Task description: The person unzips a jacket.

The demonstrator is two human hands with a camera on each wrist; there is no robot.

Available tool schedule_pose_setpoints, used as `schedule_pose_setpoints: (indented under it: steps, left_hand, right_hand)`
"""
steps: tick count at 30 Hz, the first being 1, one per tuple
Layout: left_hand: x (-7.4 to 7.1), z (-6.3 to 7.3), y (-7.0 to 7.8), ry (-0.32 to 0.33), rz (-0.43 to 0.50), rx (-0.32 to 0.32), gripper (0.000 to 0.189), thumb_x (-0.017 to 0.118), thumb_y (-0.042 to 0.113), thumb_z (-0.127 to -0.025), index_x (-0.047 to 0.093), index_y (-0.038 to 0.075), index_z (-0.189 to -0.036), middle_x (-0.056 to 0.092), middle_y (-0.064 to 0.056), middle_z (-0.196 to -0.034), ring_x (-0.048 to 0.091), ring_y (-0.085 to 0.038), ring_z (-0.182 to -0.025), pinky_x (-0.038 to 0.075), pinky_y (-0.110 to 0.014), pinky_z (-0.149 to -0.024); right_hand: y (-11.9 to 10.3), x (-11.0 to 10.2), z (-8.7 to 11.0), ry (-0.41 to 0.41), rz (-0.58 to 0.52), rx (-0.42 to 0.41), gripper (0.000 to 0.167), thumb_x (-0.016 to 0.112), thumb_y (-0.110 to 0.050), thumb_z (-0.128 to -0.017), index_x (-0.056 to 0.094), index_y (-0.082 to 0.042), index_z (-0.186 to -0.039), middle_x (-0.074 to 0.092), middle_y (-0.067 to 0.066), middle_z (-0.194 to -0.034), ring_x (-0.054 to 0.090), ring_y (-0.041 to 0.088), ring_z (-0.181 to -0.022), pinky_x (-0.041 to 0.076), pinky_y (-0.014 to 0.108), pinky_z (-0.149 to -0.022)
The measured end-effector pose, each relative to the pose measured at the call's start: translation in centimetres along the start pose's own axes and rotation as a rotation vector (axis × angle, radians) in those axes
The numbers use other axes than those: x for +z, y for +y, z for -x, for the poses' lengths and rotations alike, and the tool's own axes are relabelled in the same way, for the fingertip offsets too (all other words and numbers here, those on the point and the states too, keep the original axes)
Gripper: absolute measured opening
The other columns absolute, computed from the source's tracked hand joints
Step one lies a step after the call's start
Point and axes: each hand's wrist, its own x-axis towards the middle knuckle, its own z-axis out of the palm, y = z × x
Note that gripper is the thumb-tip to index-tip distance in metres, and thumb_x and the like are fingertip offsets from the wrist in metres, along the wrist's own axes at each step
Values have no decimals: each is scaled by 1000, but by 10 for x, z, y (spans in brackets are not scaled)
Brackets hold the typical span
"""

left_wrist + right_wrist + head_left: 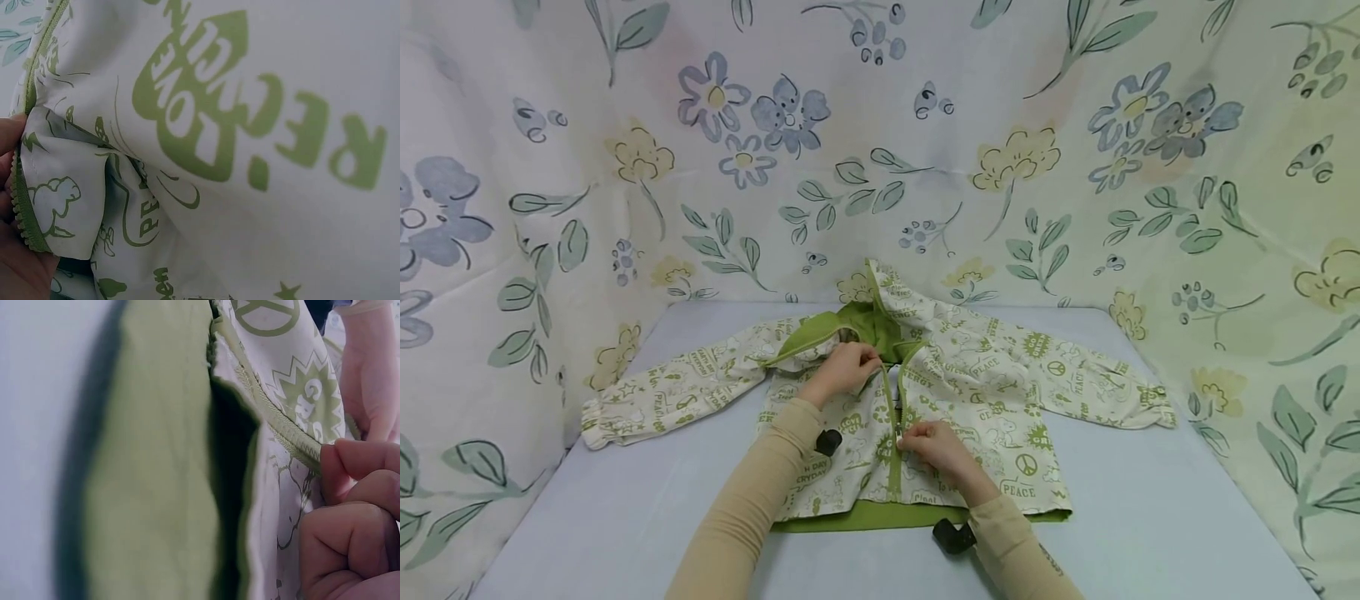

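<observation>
A hooded white jacket point(977, 367) with green print and green lining lies front up on the table, sleeves spread to both sides. Its green-edged zipper point(896, 467) is joined in the lower part and parted above. Near the collar, my left hand point(847, 368) pinches the left zipper edge; in the left wrist view the toothed edge point(24, 215) runs along the fingers. Lower down, my right hand point(942, 450) pinches the zipper with thumb and forefinger where the two sides meet. Those fingers point(359, 475) hide the pull itself in the right wrist view.
The pale table point(595, 508) has floral cloth point(880, 217) hanging behind it and at both sides. The green hood point(868, 321) lies folded at the far end of the jacket. Black wrist cameras point(953, 536) sit on both forearms.
</observation>
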Motion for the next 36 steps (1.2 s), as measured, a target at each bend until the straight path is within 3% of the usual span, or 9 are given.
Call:
schedule_pose_setpoints:
  steps: [10,19,32,36]
  left_hand:
    - [1,1,3,15,-11,3,19,50,16,-98,67,6,-101,63,-2,-86,54,-13,-61,47,-29,-59]
    - [-1,3,4,38,9,5,18,51,16,-97,67,6,-100,62,0,-83,55,-13,-61,47,-29,-59]
    - [-4,2,9,48,-5,-14,18,52,17,-97,66,6,-101,62,-2,-85,56,-12,-65,49,-29,-62]
    - [-4,2,9,62,3,-26,19,52,17,-97,66,4,-102,62,-3,-86,55,-13,-63,47,-29,-59]
  right_hand:
    - [5,0,6,-27,-18,4,13,66,-6,-81,65,6,-76,33,-5,-47,27,8,-39,27,23,-38]
    - [4,2,9,-41,38,1,16,66,-8,-82,62,4,-72,32,-5,-47,27,8,-39,28,23,-38]
    - [1,4,14,-81,101,-27,17,65,-7,-82,61,4,-70,46,-2,-59,30,6,-39,28,21,-37]
    - [4,6,16,-113,64,-9,18,65,-8,-83,60,3,-70,42,-3,-54,30,7,-39,28,21,-38]
